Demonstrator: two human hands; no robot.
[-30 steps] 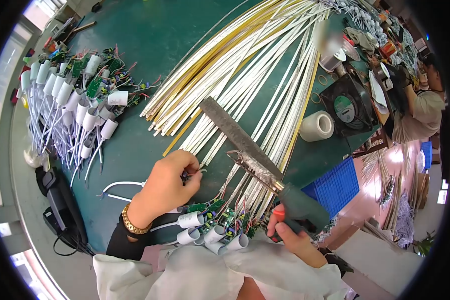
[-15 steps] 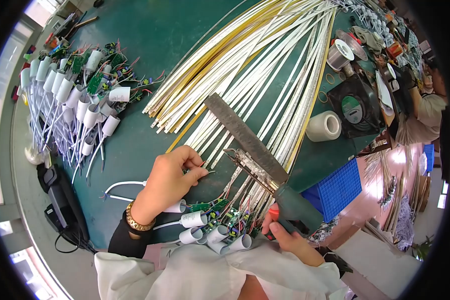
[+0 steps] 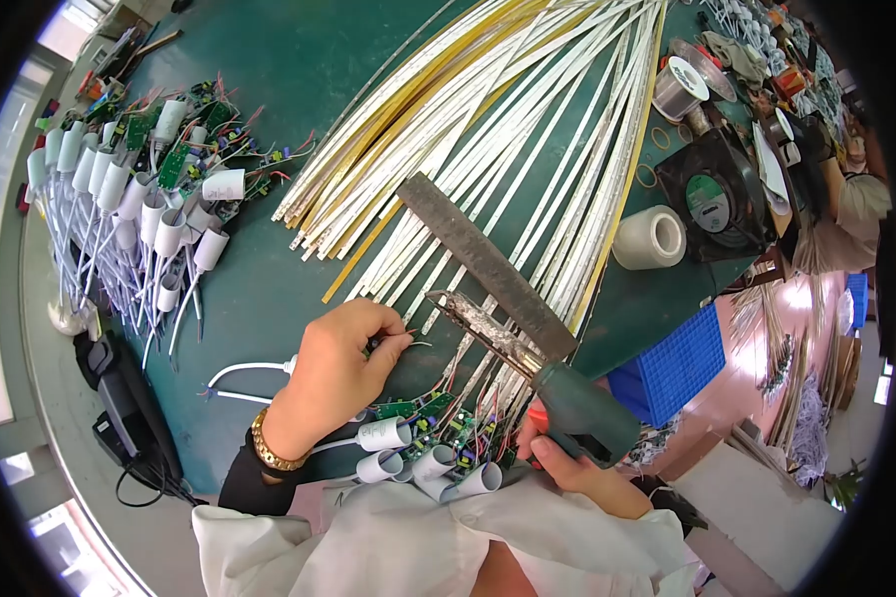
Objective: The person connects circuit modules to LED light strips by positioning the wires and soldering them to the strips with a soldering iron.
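Observation:
My right hand (image 3: 579, 472) is wrapped round the handle of a dark green soldering gun (image 3: 589, 413) with a red trigger. Its solder-crusted tip (image 3: 480, 323) points up and left, a short way from my left fingers. Between thumb and fingertips, my left hand (image 3: 336, 360) pinches a thin wire (image 3: 420, 343) whose ends stick out to the right. A flat dark metal bar (image 3: 483, 261) lies slantwise over long white strips (image 3: 543, 139), beyond the tip. Just below my hands lie several white cylindrical housings (image 3: 384, 434) with green circuit boards (image 3: 434, 406) and coloured wires.
More white housings (image 3: 151, 214) with boards and cables are heaped at left, beside a black device (image 3: 129, 403). At right are a solder spool (image 3: 679, 88), a white tape roll (image 3: 651, 239), a black fan (image 3: 712, 204) and a blue crate (image 3: 672, 363). Another person's arm (image 3: 856, 204) shows far right.
The soldering gun's tip has shifted slightly left, nearer my left fingers. My left hand still pinches the wire. The whole view has shifted a little.

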